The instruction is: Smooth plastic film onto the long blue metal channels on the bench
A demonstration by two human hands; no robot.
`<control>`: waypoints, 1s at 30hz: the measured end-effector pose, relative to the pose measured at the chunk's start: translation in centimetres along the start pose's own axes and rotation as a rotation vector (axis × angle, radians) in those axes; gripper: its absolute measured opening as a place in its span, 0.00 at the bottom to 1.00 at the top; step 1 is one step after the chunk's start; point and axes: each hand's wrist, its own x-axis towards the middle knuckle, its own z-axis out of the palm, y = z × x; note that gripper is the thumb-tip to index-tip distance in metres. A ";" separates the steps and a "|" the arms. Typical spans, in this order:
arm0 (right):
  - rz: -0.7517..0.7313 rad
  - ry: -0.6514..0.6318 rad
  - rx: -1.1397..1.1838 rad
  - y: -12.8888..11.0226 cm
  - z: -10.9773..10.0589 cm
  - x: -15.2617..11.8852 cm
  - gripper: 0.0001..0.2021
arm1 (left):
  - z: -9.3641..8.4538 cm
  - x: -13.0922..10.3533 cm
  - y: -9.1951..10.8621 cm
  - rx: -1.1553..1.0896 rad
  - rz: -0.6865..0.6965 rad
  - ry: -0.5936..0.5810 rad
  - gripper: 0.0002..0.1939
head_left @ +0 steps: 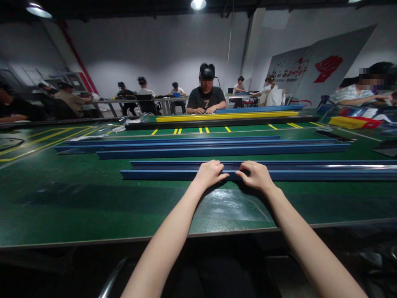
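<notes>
We see a co-worker (206, 100) across from us, a yellow tray (345, 122) to the right and a lamp (198, 4) overhead.

**Long blue, straight-walled, open-topped channel lay lengthwise on the flat green tabletop**

The channel (304, 176) was a slim, straight piece, blue along both walls, its material not plain to see. The two walls ran side by side with a trough between them, the open side facing up. A pale, glossy streak shone inside the trough toward the right. It rested level on the tabletop (93, 215), set back from the near edge and running roughly along it. Its left end stopped well short of the tabletop's left side; its right end ran out of view. The middle of the near wall was partly covered; the visible stretches looked straight and unbent.
</notes>
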 end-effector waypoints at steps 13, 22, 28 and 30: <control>0.003 0.000 -0.006 0.1 0.0 0.0 0.12 | 0.0 0.0 0.0 -0.004 -0.003 0.001 0.15; 0.012 -0.006 -0.008 0.1 0.0 0.0 0.13 | -0.2 0.0 0.1 -0.016 -0.006 -0.019 0.14; 0.014 0.004 -0.008 0.1 0.0 0.0 0.12 | -0.2 0.0 0.1 -0.017 -0.008 -0.019 0.14; 0.012 0.000 -0.009 0.1 0.0 0.0 0.12 | -0.2 0.0 0.1 -0.008 -0.005 -0.013 0.14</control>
